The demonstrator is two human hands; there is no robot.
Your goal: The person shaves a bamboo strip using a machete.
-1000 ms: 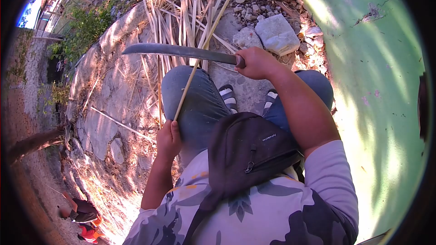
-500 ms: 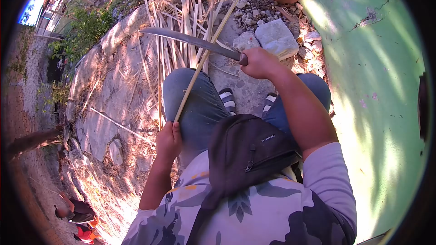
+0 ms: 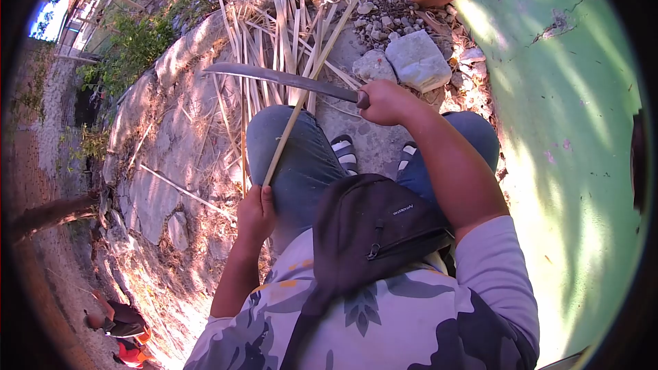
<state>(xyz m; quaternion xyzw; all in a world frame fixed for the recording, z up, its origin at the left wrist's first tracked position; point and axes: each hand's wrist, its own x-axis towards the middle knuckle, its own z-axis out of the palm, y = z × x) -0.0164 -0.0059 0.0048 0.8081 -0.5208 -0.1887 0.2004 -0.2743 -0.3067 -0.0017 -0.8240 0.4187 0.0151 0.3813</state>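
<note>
Dipped slightly since the earlier frame, our long, curved grey blade [image 3: 274, 76] crosses the slender pale strip [image 3: 286, 134]; it extends leftward from our right hand [image 3: 388, 103], wrapped round its handle [image 3: 362, 99]; our left hand [image 3: 256, 214] pinches the strip's near end.

Head-worn view looks steeply down, near the lap.

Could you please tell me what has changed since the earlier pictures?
The machete in the right hand has swung its tip forward, then partly back. Nothing was taken hold of or let go. The left hand still holds the long pale strip.
</note>
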